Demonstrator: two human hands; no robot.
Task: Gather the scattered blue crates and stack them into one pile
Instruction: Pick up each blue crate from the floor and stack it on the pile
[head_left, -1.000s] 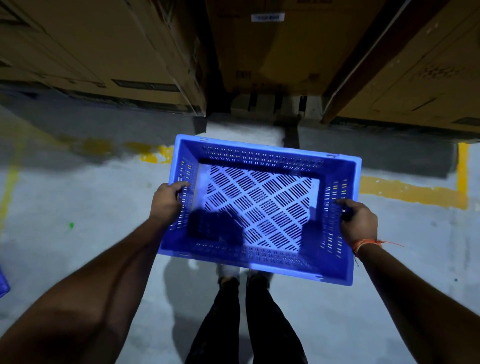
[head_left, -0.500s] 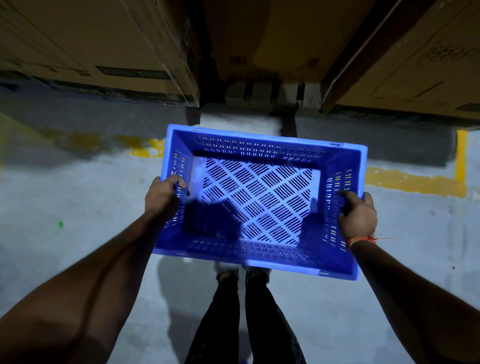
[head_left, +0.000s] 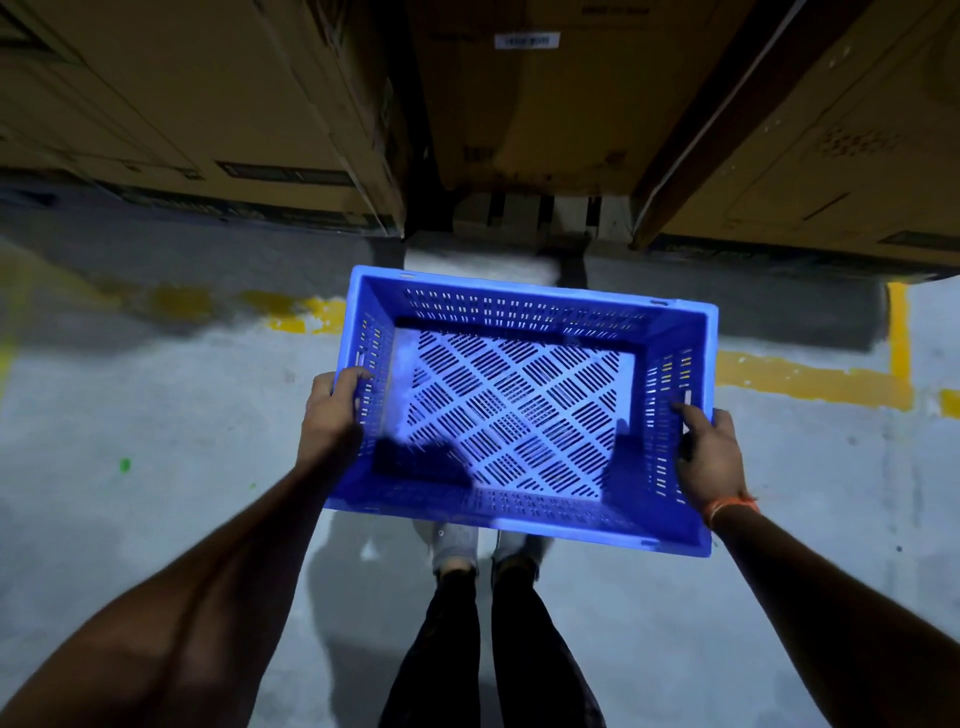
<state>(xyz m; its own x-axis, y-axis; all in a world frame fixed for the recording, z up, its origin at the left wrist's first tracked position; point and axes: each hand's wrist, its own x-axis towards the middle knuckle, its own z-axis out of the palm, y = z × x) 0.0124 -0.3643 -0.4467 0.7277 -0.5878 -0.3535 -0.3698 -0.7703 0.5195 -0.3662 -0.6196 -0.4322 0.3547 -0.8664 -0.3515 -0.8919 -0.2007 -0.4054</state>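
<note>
**Crate carried, no pile in view – drop or trip risk**

One blue crate (head_left: 524, 410) held off the floor (head_left: 156, 415) in front of the person, open side up, empty, above their shoes (head_left: 485, 545). Left hand (head_left: 332, 410) curled over the left short wall, thumb hooked inside the rim. Right hand (head_left: 709, 449) grips the right short wall, fingers wrapped outside, thumb inside. Both grips sit near the close corners, so the far end could dip and slip. Crate hides the feet: trip risk. Cardboard boxes (head_left: 208, 104) close ahead, could bump. Stack not visible, so placement can't be judged.
</note>
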